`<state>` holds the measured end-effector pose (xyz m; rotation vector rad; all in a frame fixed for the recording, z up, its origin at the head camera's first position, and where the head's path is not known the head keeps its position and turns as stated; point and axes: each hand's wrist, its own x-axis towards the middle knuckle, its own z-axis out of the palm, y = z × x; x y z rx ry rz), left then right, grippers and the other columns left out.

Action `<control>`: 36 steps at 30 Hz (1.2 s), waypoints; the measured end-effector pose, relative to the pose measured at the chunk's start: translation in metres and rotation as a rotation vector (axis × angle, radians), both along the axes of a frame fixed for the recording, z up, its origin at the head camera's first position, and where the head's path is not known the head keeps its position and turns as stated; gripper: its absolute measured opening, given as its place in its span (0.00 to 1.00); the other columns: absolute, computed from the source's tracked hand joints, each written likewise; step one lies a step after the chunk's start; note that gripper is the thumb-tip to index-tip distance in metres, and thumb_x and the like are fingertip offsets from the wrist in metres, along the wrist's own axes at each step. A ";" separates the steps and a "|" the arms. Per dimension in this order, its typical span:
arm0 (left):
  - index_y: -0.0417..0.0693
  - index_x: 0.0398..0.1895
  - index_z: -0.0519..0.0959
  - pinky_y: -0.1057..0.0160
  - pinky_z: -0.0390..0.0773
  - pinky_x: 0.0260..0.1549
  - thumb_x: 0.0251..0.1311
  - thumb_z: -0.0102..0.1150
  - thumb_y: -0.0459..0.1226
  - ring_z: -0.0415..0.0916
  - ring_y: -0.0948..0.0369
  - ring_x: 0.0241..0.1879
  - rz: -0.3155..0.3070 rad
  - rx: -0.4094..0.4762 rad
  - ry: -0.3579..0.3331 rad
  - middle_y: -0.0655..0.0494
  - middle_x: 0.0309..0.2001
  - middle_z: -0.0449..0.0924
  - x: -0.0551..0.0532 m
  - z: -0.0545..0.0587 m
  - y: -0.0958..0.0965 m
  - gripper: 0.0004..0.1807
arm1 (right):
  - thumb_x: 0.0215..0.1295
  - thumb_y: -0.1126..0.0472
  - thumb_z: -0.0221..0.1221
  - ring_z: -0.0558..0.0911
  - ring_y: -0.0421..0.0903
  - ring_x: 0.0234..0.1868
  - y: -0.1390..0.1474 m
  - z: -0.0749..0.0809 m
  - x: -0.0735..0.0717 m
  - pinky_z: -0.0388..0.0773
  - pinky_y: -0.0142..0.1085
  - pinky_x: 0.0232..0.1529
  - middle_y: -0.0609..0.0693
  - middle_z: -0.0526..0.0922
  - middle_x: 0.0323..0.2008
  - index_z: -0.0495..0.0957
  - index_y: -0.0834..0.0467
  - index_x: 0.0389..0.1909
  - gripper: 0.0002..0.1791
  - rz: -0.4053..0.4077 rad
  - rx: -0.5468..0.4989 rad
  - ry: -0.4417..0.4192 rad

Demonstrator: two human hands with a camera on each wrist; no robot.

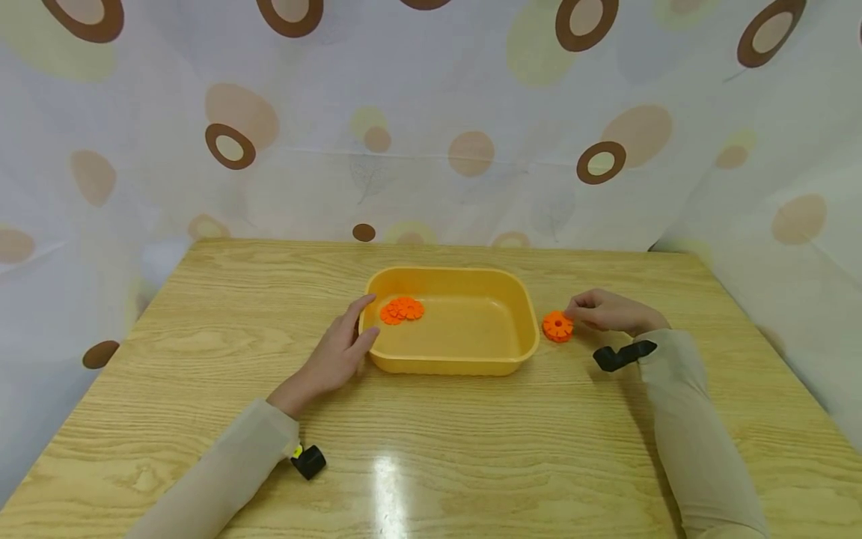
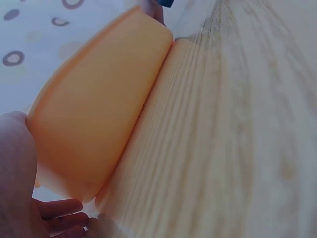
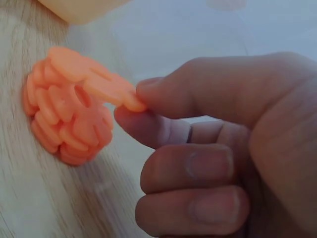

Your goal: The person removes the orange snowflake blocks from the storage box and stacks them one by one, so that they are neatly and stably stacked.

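While the left hand (image 1: pixel 334 350) rests, grip spread, against the tray (image 1: pixel 438 366) holding orange discs (image 1: pixel 405 308), the right hand (image 1: pixel 609 312) pinches a tilted disc (image 3: pixel 105 85) atop the stack (image 1: pixel 557 335) on the desk (image 1: pixel 485 449) beside it. Lift gently, leaving those beneath undisturbed.

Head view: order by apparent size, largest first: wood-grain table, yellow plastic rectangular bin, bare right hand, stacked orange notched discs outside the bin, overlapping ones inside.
1. Wood-grain table
2. Yellow bin
3. Right hand

Unranked: stacked discs outside and overlapping discs inside; they look too alike.
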<state>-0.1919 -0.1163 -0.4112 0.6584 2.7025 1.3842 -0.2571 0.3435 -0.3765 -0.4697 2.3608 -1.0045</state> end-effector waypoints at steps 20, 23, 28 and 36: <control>0.45 0.74 0.51 0.43 0.65 0.60 0.74 0.42 0.43 0.66 0.45 0.57 0.015 -0.004 0.009 0.36 0.65 0.64 0.002 0.002 0.002 0.30 | 0.74 0.54 0.49 0.60 0.39 0.18 0.004 -0.003 0.001 0.60 0.32 0.25 0.46 0.63 0.19 0.73 0.66 0.42 0.17 -0.088 0.051 -0.006; 0.45 0.74 0.51 0.43 0.65 0.60 0.74 0.42 0.43 0.66 0.44 0.58 0.018 -0.004 0.007 0.36 0.66 0.64 0.002 0.000 0.002 0.30 | 0.74 0.55 0.49 0.60 0.39 0.17 0.003 -0.004 0.001 0.61 0.32 0.25 0.45 0.62 0.18 0.73 0.66 0.45 0.16 -0.097 0.028 0.011; 0.46 0.74 0.51 0.43 0.64 0.61 0.74 0.42 0.43 0.65 0.44 0.60 0.011 -0.007 0.000 0.36 0.67 0.62 0.001 -0.001 0.002 0.30 | 0.74 0.55 0.49 0.62 0.40 0.18 -0.002 -0.004 0.003 0.63 0.32 0.26 0.49 0.65 0.20 0.74 0.65 0.46 0.16 -0.122 0.016 0.083; 0.46 0.74 0.51 0.43 0.65 0.59 0.74 0.42 0.44 0.66 0.44 0.59 0.020 -0.013 0.002 0.36 0.66 0.64 0.001 0.001 0.002 0.30 | 0.74 0.53 0.49 0.73 0.49 0.36 -0.013 -0.002 0.002 0.69 0.35 0.35 0.60 0.74 0.48 0.74 0.64 0.50 0.18 -0.139 0.012 0.182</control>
